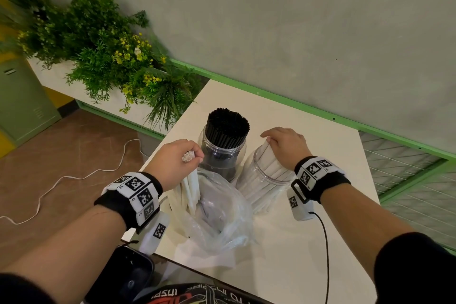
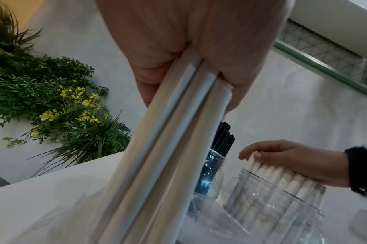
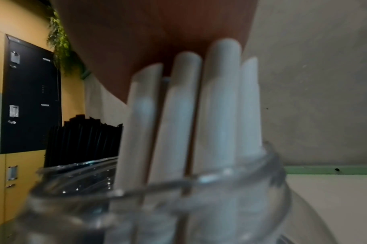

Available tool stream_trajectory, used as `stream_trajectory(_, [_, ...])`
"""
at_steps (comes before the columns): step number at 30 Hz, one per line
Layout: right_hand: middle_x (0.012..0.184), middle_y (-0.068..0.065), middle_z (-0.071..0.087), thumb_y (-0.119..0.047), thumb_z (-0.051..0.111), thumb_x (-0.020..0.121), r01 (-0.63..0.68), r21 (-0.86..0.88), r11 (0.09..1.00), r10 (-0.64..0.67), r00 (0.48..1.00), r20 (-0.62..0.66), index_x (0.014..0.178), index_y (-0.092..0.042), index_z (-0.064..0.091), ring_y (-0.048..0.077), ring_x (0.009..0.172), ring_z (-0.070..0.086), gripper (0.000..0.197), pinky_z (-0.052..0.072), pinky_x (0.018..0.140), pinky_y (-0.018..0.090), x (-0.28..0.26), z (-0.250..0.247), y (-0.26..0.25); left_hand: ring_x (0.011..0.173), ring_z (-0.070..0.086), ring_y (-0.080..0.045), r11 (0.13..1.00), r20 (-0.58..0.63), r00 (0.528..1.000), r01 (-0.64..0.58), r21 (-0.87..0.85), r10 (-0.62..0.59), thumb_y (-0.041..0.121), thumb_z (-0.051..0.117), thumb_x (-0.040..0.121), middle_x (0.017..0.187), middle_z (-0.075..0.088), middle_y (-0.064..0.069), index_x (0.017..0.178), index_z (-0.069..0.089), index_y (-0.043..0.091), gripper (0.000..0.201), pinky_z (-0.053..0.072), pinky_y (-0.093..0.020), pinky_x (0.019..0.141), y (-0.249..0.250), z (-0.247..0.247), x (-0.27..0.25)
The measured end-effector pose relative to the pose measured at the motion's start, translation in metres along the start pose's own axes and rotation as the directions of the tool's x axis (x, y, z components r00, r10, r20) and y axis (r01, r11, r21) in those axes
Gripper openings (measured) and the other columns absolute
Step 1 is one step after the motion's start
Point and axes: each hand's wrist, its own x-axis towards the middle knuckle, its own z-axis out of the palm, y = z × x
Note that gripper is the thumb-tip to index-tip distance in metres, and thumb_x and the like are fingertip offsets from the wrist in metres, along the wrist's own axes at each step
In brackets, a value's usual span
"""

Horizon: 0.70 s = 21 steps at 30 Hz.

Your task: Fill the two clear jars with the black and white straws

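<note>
Left grip (image 1: 172,163), centre left, is closed round a bundle of white straws (image 1: 190,189) standing nearly upright, lower ends at the plastic bag (image 1: 222,217) on the counter (image 1: 283,254). Just right of it the clear jar (image 1: 259,190) looks tilted, and right grip (image 1: 286,148) curls over the jarred straws (image 1: 269,158), holding them to the mouth's far side. Behind stands the black-straw jar (image 1: 219,155), packed full.

The white surface (image 1: 308,242) meets a green trim (image 1: 271,96) along its far edge. At 11 o'clock on it stands a clear jar (image 1: 223,155) packed with black straws (image 1: 227,126). Just beside that, near the middle, a second clear jar (image 1: 261,185) rests tilted, holding white straws (image 1: 269,154). A crumpled plastic bag (image 1: 222,212) sits at 8 o'clock on a white sheet (image 1: 209,259). A black cable (image 1: 326,249) crosses at 5 o'clock.
</note>
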Motion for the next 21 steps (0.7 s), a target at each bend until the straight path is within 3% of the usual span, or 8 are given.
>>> stream_trajectory(3, [0.133, -0.008, 0.055, -0.017, 0.049, 0.097, 0.026, 0.001, 1.000, -0.025, 0.992, -0.125, 0.125, -0.029, 0.059, 0.022, 0.129, 0.039, 0.032, 0.028, 0.104, 0.043, -0.001, -0.005, 0.002, 0.090, 0.052, 0.005, 1.000, 0.001, 1.000, -0.001, 0.002, 0.001, 0.019, 0.061, 0.087, 0.091, 0.060, 0.016, 0.081, 0.062, 0.029, 0.012, 0.034, -0.003, 0.072, 0.001, 0.000, -0.001])
stream_trajectory(6, [0.129, -0.002, 0.058, -0.016, 0.053, 0.095, 0.108, 0.044, 0.993, -0.094, 0.963, -0.251, 0.124, -0.023, 0.061, 0.027, 0.124, 0.045, 0.030, 0.038, 0.099, 0.048, -0.008, -0.007, 0.010, 0.091, 0.052, 0.006, 1.000, 0.003, 1.000, 0.002, 0.004, -0.002, 0.020, 0.061, 0.087, 0.091, 0.060, 0.017, 0.080, 0.060, 0.032, 0.014, 0.034, -0.003, 0.072, 0.001, 0.000, -0.001])
stream_trajectory(9, [0.131, -0.001, 0.057, -0.029, 0.046, 0.098, 0.210, 0.044, 0.977, -0.185, 0.928, -0.324, 0.126, -0.020, 0.059, 0.025, 0.124, 0.047, 0.033, 0.041, 0.099, 0.046, -0.020, -0.009, 0.021, 0.091, 0.052, 0.006, 1.000, 0.003, 1.000, 0.001, -0.001, -0.001, 0.019, 0.061, 0.087, 0.091, 0.060, 0.018, 0.079, 0.060, 0.033, 0.016, 0.034, -0.003, 0.072, 0.000, -0.001, -0.003])
stream_trajectory(12, [0.144, -0.003, 0.047, -0.048, 0.034, 0.098, 0.284, -0.040, 0.958, -0.285, 0.928, -0.239, 0.138, -0.022, 0.048, 0.021, 0.136, 0.037, 0.050, 0.030, 0.110, 0.039, -0.037, -0.005, 0.028, 0.091, 0.052, 0.007, 1.000, 0.001, 1.000, -0.006, 0.003, 0.006, 0.018, 0.061, 0.087, 0.090, 0.060, 0.017, 0.081, 0.062, 0.030, 0.013, 0.034, -0.002, 0.071, 0.000, -0.001, -0.004])
stream_trajectory(16, [0.155, -0.007, 0.030, -0.060, 0.028, 0.094, 0.308, -0.160, 0.938, -0.323, 0.943, -0.080, 0.145, -0.028, 0.035, 0.019, 0.144, 0.020, 0.061, 0.019, 0.114, 0.038, -0.037, 0.006, 0.029, 0.091, 0.053, 0.003, 1.000, 0.012, 1.000, -0.013, 0.016, 0.013, 0.019, 0.060, 0.088, 0.092, 0.060, 0.016, 0.081, 0.061, 0.030, 0.013, 0.034, -0.003, 0.071, 0.001, 0.001, -0.003])
stream_trajectory(18, [0.152, -0.005, 0.034, -0.060, 0.029, 0.092, 0.258, -0.167, 0.952, -0.273, 0.959, -0.072, 0.142, -0.031, 0.039, 0.022, 0.141, 0.025, 0.059, 0.026, 0.113, 0.041, -0.028, 0.011, 0.027, 0.091, 0.053, 0.000, 1.000, 0.018, 1.000, -0.015, 0.018, 0.014, 0.019, 0.060, 0.088, 0.093, 0.061, 0.015, 0.080, 0.060, 0.032, 0.015, 0.035, -0.006, 0.072, 0.001, 0.001, -0.003])
stream_trajectory(19, [0.146, -0.003, 0.042, -0.060, 0.031, 0.091, 0.227, -0.156, 0.961, -0.243, 0.966, -0.088, 0.137, -0.030, 0.046, 0.024, 0.135, 0.034, 0.057, 0.035, 0.109, 0.043, -0.025, 0.014, 0.025, 0.091, 0.054, -0.001, 1.000, 0.020, 1.000, -0.014, 0.022, 0.014, 0.020, 0.060, 0.088, 0.093, 0.061, 0.015, 0.079, 0.060, 0.032, 0.015, 0.035, -0.007, 0.072, 0.001, 0.001, -0.003])
stream_trajectory(21, [0.120, -0.001, 0.058, -0.057, 0.036, 0.089, 0.174, -0.136, 0.975, -0.197, 0.965, -0.174, 0.119, -0.027, 0.060, 0.025, 0.110, 0.050, 0.049, 0.051, 0.085, 0.044, -0.021, 0.016, 0.018, 0.091, 0.054, -0.003, 1.000, 0.017, 1.000, -0.012, 0.022, 0.012, 0.020, 0.060, 0.088, 0.093, 0.061, 0.014, 0.080, 0.060, 0.031, 0.014, 0.035, -0.008, 0.072, 0.001, 0.001, -0.002])
